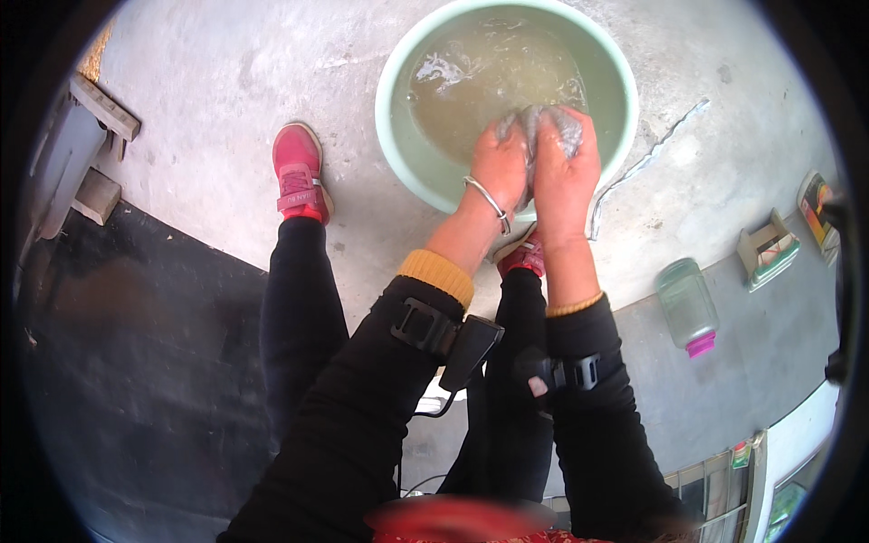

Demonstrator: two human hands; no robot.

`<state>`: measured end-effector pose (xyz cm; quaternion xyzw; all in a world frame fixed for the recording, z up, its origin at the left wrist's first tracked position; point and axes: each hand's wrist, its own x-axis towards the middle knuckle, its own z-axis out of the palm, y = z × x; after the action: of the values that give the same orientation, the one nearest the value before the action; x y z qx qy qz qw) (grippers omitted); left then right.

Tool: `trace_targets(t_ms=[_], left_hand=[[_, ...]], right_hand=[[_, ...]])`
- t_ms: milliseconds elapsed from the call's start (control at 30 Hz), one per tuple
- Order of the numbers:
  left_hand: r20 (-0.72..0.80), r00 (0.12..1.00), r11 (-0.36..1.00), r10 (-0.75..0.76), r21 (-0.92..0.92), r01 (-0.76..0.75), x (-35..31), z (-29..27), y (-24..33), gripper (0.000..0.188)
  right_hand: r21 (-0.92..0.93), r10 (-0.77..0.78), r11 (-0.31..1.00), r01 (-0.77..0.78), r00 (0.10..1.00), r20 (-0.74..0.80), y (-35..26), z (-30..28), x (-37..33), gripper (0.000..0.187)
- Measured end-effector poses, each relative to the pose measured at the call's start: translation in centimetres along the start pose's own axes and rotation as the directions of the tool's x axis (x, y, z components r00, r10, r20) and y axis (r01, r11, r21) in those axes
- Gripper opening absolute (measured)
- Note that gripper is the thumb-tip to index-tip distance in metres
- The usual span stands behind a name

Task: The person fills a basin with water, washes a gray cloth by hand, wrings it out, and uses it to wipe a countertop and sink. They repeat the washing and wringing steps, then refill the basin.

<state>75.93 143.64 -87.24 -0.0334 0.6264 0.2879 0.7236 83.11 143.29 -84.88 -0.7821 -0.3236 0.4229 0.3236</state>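
A wet grey cloth (568,132) is bunched up between my two hands, over the near side of a pale green basin (391,149). My left hand (501,163), with a silver bangle at the wrist, is closed around one part of it. My right hand (566,172) grips the other part close beside it. Both sets of fingertips are partly hidden by the hands and the cloth. Cloudy brownish water (489,68) with some pale suds lies in the basin.
A pale cord-like strip (647,161) lies on the concrete floor right of the basin. Farther right are a clear green jar with a pink lid (685,303) and a small box (768,249). Wooden pieces (98,195) stand at the left. My pink shoes (297,167) are near the basin.
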Motion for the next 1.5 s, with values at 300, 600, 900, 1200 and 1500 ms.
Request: trace_targets(t_ms=[300,600,900,1200,1500], left_hand=[[0.030,0.888,0.697,0.459,0.607,-0.381,1.5,-1.5,3.3,0.053],[-0.021,0.830,0.695,0.558,0.558,-0.453,3.2,-4.5,4.6,0.068],[-0.115,0.903,0.843,0.413,0.423,-0.332,3.3,-5.6,4.0,0.068],[-0.051,0.996,0.971,0.067,0.235,-0.054,1.8,-5.8,4.9,0.092],[0.139,0.965,0.949,-0.221,0.258,0.180,1.5,-5.2,5.0,0.091]], right_hand=[[-0.284,0.217,0.940,-0.188,0.973,0.076,8.7,-2.6,5.4,0.050],[-0.885,-0.118,0.358,0.296,0.955,0.272,9.6,2.2,4.5,0.085],[-0.881,0.127,0.356,0.311,0.918,0.376,10.4,3.8,4.9,0.061],[-0.321,-0.253,0.828,0.460,0.817,0.518,2.7,-3.3,0.0,0.040],[0.272,-0.007,0.937,-0.219,0.766,0.642,-8.2,-8.9,-5.1,0.045]])
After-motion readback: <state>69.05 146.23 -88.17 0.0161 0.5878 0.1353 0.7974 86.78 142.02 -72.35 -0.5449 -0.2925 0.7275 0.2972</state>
